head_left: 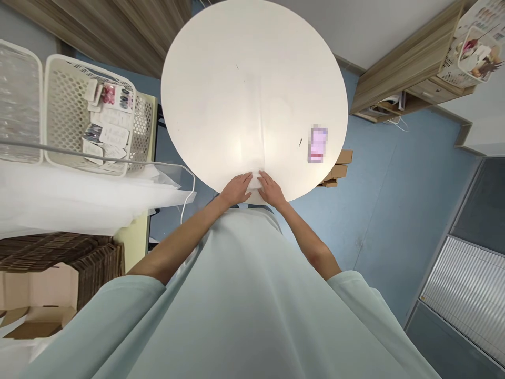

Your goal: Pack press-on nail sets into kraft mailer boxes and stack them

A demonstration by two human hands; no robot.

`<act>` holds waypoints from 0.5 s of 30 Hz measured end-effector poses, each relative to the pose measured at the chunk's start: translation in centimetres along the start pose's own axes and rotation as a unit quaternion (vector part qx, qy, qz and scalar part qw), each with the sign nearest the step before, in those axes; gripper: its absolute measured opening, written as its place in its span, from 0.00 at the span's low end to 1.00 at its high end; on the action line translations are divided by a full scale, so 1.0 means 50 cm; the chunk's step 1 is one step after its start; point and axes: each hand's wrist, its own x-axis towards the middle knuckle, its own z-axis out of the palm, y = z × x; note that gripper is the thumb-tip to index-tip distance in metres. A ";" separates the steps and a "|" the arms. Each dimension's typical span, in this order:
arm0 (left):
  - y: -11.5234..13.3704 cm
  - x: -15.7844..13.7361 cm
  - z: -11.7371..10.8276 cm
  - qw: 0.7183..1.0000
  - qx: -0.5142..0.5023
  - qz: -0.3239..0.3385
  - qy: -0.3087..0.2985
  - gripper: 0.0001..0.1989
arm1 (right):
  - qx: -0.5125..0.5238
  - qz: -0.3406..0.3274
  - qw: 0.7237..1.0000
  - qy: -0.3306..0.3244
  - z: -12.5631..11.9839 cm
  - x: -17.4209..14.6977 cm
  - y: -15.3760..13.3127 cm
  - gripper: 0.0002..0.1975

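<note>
Hands, left (237, 189) and right (271, 190), flank pale piece (255, 182) on white table (209, 84); outline faint, cannot tell whether gripped.

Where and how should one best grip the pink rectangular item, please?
The pink rectangular item is probably best pinched across its long edges, the right hand coming from the near side: it appears flat and narrow, with a short end facing that way.

Between the hands (238, 188), a thin white piece (255, 181) looks smooth and filmy, whether paper or plastic is unclear. The worktop (205, 105) beneath them is smooth with a soft sheen. Left of the hands: a perforated plastic basket (63, 121), filmy white sheets (79, 202), rough-edged cardboard (98, 268). Far right, a cabinet (410, 47) shows matt wood grain.
</note>
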 end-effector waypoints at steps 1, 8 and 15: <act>0.002 -0.010 0.006 1.000 -0.013 -0.014 0.000 0.42 | 0.023 0.002 1.000 -0.004 0.002 -0.012 0.001 0.27; 0.002 -0.022 0.012 0.983 -0.128 -0.133 0.023 0.43 | 0.195 0.075 0.978 0.003 -0.018 -0.013 0.017 0.25; -0.002 0.032 -0.021 0.916 -0.242 -0.309 0.087 0.37 | 0.229 0.135 0.962 0.053 -0.051 0.054 0.012 0.17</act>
